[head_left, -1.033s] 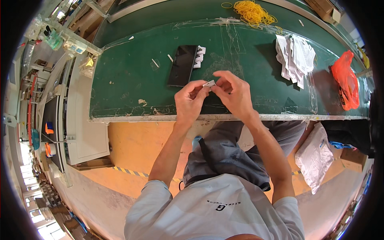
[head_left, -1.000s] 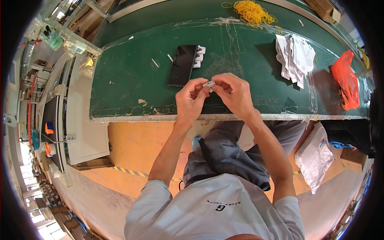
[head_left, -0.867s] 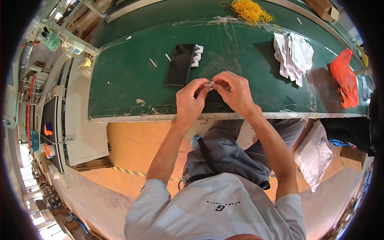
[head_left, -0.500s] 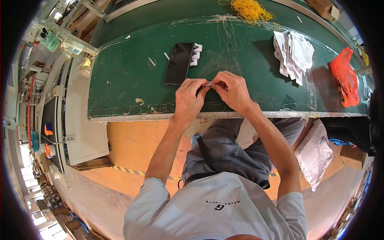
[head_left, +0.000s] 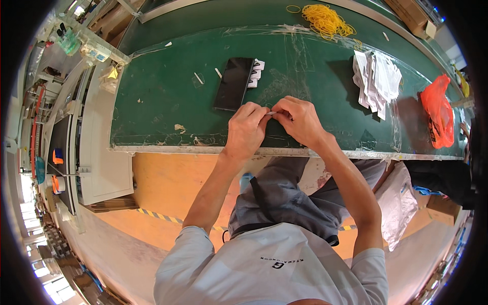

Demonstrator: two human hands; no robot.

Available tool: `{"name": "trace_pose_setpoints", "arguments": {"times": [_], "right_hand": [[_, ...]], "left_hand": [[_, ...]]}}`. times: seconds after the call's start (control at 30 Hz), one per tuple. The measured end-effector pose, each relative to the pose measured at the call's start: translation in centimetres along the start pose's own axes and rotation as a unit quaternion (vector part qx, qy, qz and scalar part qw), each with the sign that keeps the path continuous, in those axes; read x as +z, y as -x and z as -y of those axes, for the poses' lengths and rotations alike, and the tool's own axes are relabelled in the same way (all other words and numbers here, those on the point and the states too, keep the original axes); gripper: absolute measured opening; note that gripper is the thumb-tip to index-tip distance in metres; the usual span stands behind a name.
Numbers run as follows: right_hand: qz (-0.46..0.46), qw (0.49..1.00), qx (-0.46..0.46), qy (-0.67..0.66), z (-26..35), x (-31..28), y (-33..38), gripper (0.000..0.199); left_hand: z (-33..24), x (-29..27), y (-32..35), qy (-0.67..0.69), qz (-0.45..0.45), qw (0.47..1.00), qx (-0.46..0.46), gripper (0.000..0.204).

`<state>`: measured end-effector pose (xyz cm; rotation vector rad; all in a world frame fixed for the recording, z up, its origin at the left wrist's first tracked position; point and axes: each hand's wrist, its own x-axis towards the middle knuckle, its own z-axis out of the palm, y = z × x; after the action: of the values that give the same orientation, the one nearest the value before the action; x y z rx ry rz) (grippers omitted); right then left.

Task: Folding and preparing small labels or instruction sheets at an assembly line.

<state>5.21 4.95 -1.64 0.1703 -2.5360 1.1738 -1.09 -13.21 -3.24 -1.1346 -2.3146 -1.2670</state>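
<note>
The left hand (head_left: 246, 128) and the right hand (head_left: 300, 122) meet over the worktop (head_left: 162, 104), just inside its near edge, with a small white piece (head_left: 271, 113) between their fingertips. It looks like paper or card, though most of it is covered by the fingers. The left hand has its thumb and forefinger pinched together on the piece's left end; the right hand grips the right end the same way, its other fingers curled. Only a short, narrow length shows in the gap between the two pinches. Just beyond the left hand, a flat, glossy black rectangular slab (head_left: 233, 84) lies at a slight tilt, its near end close to the knuckles. White folded tags (head_left: 257, 75) with dark marks stick out along the slab's right edge, overlapping in a row. Two thin white slivers (head_left: 199, 79) lie to the left of the slab. Well to the right of both hands is a fanned pile of white paper strips (head_left: 377, 80), with a red plastic bag (head_left: 438, 114) beyond it. A tangle of yellow rubber bands (head_left: 328, 21) sits toward the far side.
</note>
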Motion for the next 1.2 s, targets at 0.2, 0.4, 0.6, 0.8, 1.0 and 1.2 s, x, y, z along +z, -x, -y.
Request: {"name": "trace_pose_setpoints", "arguments": {"times": [0.2,0.4,0.6,0.8,1.0,1.2], "right_hand": [[-0.031,0.999,0.014,-0.038,-0.6,-0.8,-3.3,0.020],[-0.025,0.991,-0.069,0.116,-1.6,2.3,-6.6,0.032],[0.028,0.977,-0.109,0.182,-2.6,2.6,-7.7,0.018],[0.067,0.936,-0.231,0.258,-2.9,2.2,-7.8,0.023],[0.024,0.943,-0.227,0.243,-2.7,0.8,-6.6,0.022],[0.022,0.957,-0.195,0.212,-2.8,1.0,-7.3,0.020]], "left_hand": [[0.1,-2.0,0.6,-0.047,-0.056,0.997,0.009,0.015],[1.1,-2.7,0.4,-0.051,-0.070,0.996,-0.007,0.015],[1.5,-2.4,0.4,-0.052,-0.066,0.996,-0.004,0.016],[1.6,-2.5,0.4,-0.061,-0.061,0.996,-0.009,0.017],[1.8,-2.3,0.3,-0.058,-0.058,0.997,-0.002,0.018],[2.0,-2.2,0.3,-0.058,-0.044,0.997,-0.006,0.016]]}}
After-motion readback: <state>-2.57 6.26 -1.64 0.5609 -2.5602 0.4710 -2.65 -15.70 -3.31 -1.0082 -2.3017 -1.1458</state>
